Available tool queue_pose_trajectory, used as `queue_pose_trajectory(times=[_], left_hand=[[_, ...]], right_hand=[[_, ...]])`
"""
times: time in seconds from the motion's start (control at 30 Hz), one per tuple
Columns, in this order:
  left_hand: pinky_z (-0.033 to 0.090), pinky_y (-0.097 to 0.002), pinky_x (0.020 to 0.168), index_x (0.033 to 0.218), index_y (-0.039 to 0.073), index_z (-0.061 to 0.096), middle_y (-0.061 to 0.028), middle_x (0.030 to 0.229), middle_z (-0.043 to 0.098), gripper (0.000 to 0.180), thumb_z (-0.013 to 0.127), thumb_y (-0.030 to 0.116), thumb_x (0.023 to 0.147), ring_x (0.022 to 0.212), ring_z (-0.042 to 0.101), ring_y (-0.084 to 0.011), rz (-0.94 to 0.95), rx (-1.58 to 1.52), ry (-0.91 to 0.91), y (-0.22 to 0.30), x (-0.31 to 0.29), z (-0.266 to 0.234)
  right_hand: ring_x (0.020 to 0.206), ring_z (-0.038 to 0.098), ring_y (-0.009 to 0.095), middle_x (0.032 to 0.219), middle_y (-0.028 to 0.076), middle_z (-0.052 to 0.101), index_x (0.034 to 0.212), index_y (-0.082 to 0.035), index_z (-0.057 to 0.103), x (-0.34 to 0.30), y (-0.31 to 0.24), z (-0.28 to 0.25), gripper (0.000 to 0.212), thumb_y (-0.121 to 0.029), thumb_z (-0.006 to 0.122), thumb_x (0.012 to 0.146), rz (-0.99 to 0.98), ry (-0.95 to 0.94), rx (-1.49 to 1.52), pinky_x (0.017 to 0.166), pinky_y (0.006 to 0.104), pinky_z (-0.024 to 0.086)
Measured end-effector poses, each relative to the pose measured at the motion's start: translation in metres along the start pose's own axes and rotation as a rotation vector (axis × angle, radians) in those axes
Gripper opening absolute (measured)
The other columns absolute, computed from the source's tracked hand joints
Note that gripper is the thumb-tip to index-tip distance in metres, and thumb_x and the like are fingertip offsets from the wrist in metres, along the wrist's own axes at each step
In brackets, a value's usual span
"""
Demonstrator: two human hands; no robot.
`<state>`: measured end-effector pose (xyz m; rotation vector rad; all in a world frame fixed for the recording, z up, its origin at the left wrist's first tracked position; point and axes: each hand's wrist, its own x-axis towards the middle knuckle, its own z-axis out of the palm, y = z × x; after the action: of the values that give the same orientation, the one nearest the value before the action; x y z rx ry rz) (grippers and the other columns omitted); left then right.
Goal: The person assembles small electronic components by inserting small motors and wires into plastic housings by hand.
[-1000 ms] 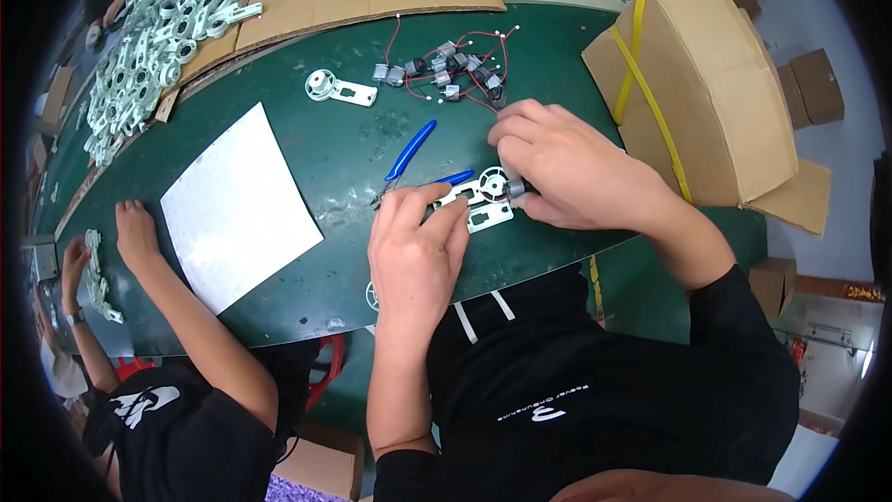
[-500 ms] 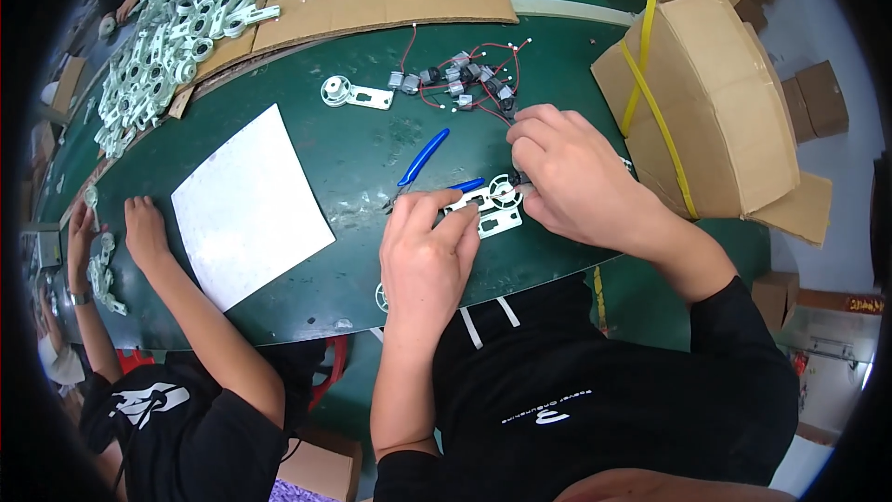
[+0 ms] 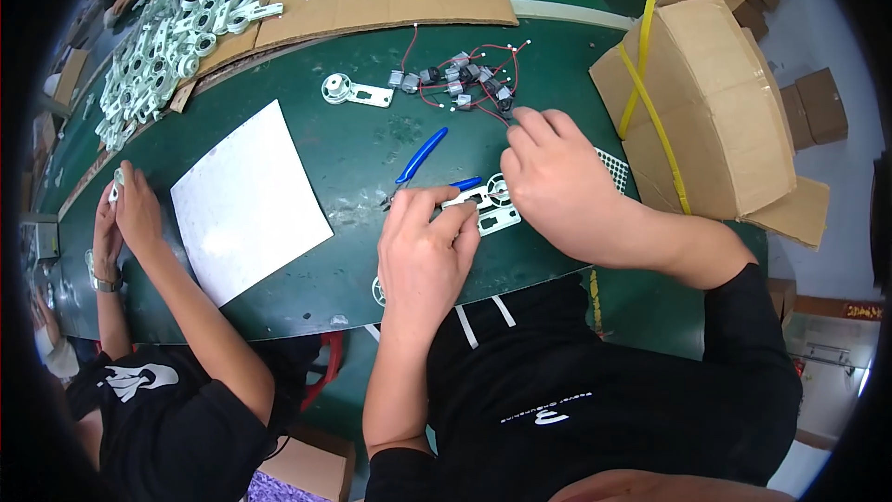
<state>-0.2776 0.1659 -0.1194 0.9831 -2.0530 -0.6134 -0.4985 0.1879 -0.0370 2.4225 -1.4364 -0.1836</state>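
Observation:
My left hand is closed on a white plastic bracket with a slotted arm and a spoked ring, low over the green table. My right hand hovers at the ring's right side, fingers curled downward. Its thumb and whatever it grips are hidden behind the knuckles. A red wire runs from the motor pile toward its fingertips. Blue-handled cutters lie just beyond my left hand, one handle partly behind the bracket. Several small grey motors with red wires are heaped farther away, beside another white bracket with a round hub.
A white sheet lies on the table to the left. A co-worker's hands hold a white part beyond it. Many white brackets are piled on cardboard at the back. A cardboard box with yellow strapping stands right.
My right hand has rolled over, its knuckles now covering the thumb and the dark piece seen at it before. A white grid shows behind its wrist. The co-worker's hands have come together around a white part.

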Motion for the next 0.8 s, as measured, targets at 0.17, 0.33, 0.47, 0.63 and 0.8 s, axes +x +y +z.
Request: queue_pose_trajectory(times=[0.17, 0.33, 0.47, 0.63, 0.8], left_hand=[[0.062, -0.0437, 0.092, 0.106, 0.005, 0.091, -0.0071, 0.116, 0.083, 0.019, 0.092, 0.003, 0.088, 0.106, 0.075, -0.0304, 0.008, 0.005, 0.017, 0.0, 0.001, 0.002], [0.063, -0.044, 0.092, 0.105, 0.006, 0.091, -0.0063, 0.115, 0.083, 0.018, 0.092, 0.003, 0.087, 0.106, 0.075, -0.0302, 0.0, -0.002, 0.03, -0.001, 0.001, 0.005], [0.064, -0.045, 0.089, 0.1, 0.005, 0.09, -0.0066, 0.114, 0.082, 0.015, 0.092, 0.003, 0.086, 0.105, 0.075, -0.0299, 0.021, -0.005, 0.05, -0.001, 0.002, 0.006], [0.065, -0.0453, 0.088, 0.096, 0.006, 0.089, -0.0067, 0.113, 0.082, 0.01, 0.092, 0.005, 0.087, 0.105, 0.076, -0.0293, 0.023, 0.001, 0.073, -0.002, -0.001, 0.006], [0.066, -0.0454, 0.088, 0.095, 0.006, 0.089, -0.0065, 0.113, 0.082, 0.008, 0.092, 0.007, 0.087, 0.106, 0.076, -0.0287, -0.002, 0.006, 0.048, -0.003, -0.002, 0.004]], right_hand=[[0.132, 0.068, 0.041, 0.107, 0.023, 0.075, 0.098, 0.005, 0.079, 0.009, -0.012, -0.02, 0.022, -0.012, 0.079, 0.085, -0.002, -0.208, -0.034, 0.115, 0.0507, 0.052], [0.132, 0.069, 0.039, 0.108, 0.021, 0.076, 0.1, 0.004, 0.08, 0.015, -0.016, -0.016, 0.021, -0.011, 0.08, 0.085, 0.065, -0.168, 0.009, 0.115, 0.0506, 0.052], [0.135, 0.068, 0.041, 0.113, 0.021, 0.077, 0.101, 0.004, 0.08, 0.012, -0.02, -0.014, 0.021, -0.01, 0.082, 0.086, 0.077, -0.193, 0.114, 0.115, 0.0506, 0.053], [0.145, 0.065, 0.044, 0.131, 0.017, 0.077, 0.104, 0.0, 0.076, -0.002, 0.005, -0.015, 0.026, -0.008, 0.09, 0.083, 0.112, -0.069, 0.52, 0.117, 0.0541, 0.055], [0.149, 0.062, 0.044, 0.142, 0.017, 0.074, 0.111, -0.002, 0.073, -0.009, 0.031, -0.016, 0.031, -0.009, 0.092, 0.088, 0.209, -0.042, 0.593, 0.118, 0.0543, 0.057]])
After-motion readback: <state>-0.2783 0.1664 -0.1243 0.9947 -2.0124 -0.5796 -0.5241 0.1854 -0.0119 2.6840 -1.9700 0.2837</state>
